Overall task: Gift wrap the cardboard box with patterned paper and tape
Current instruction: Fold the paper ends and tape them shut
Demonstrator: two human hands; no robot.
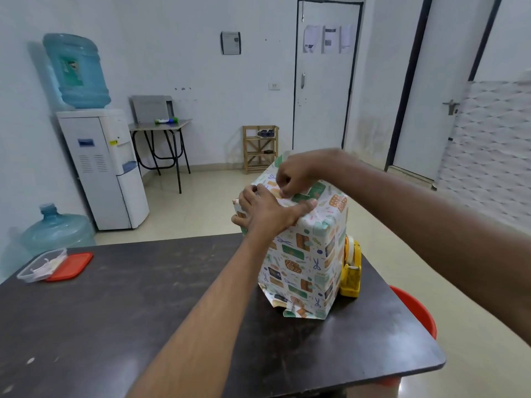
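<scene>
The box [304, 254] stands upright on the dark table [143, 311], wrapped in white paper printed with scissors, tape and parcels. Its lower paper edges hang loose and crumpled. My left hand [267, 214] lies flat on the top end, fingers spread and thumb stretched right, pressing the folded paper down. My right hand [293, 176] hovers just above it with curled fingers, pinching a paper flap at the top. A paper corner sticks up behind that hand. A yellow tape dispenser [352, 268] stands against the box's right side, partly hidden by it.
A clear plastic container [40, 265] and its red lid [71, 265] lie at the table's far left. A red bucket [416, 308] sits on the floor beyond the right edge. A water dispenser [106, 168], a spare bottle [57, 228] and a small desk [161, 124] stand behind.
</scene>
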